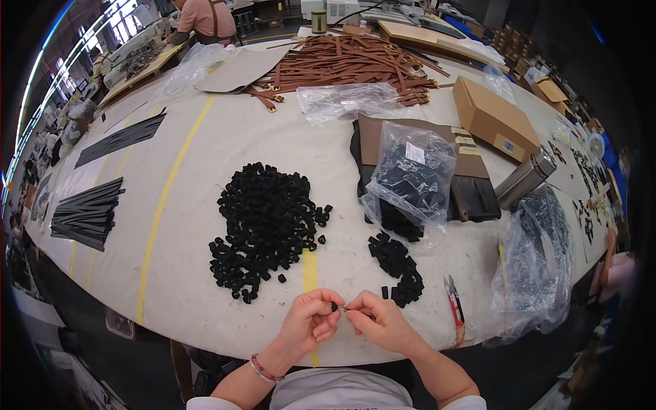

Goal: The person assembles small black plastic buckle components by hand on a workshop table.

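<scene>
Left hand (313,324) tight around a black nub (335,307), right hand (383,324) closed on a slim object (344,309), near heaped matte nubs (263,212).

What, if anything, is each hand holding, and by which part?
The left hand pinches a small black piece; the right hand pinches something thin beside it. Both are too small to tell which part is held.
</scene>
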Action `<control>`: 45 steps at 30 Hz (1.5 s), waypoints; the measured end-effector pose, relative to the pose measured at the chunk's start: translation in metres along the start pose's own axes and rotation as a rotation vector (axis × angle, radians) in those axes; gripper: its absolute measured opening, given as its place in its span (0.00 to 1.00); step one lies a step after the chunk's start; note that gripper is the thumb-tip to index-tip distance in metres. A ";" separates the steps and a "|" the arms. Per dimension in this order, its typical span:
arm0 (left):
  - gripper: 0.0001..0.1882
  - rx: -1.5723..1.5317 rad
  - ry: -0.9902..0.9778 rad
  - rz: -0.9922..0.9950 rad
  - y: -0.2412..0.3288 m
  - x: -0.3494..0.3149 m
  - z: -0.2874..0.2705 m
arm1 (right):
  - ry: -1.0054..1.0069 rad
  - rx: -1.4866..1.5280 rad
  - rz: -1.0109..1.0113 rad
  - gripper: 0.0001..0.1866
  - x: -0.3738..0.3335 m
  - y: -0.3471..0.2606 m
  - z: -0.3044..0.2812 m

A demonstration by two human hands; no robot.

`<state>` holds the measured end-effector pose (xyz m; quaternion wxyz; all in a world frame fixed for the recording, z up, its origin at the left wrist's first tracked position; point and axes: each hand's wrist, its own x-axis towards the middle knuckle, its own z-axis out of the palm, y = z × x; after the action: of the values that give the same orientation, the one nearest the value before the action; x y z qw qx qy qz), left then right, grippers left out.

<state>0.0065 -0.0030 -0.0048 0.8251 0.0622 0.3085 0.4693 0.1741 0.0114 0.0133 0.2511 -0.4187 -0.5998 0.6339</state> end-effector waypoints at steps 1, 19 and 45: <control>0.09 0.004 -0.002 0.013 0.000 0.000 0.000 | 0.010 0.009 0.016 0.07 0.000 0.000 0.000; 0.08 0.138 -0.028 -0.151 0.005 -0.003 0.003 | -0.309 0.019 -0.019 0.03 0.006 -0.001 -0.020; 0.13 -0.106 -0.098 -0.109 -0.013 -0.010 0.006 | 0.531 -0.754 -0.744 0.07 0.007 0.018 0.010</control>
<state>0.0152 -0.0174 -0.0005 0.8657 0.0244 0.2455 0.4356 0.1652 0.0085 -0.0064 0.4317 -0.3851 -0.8068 0.1199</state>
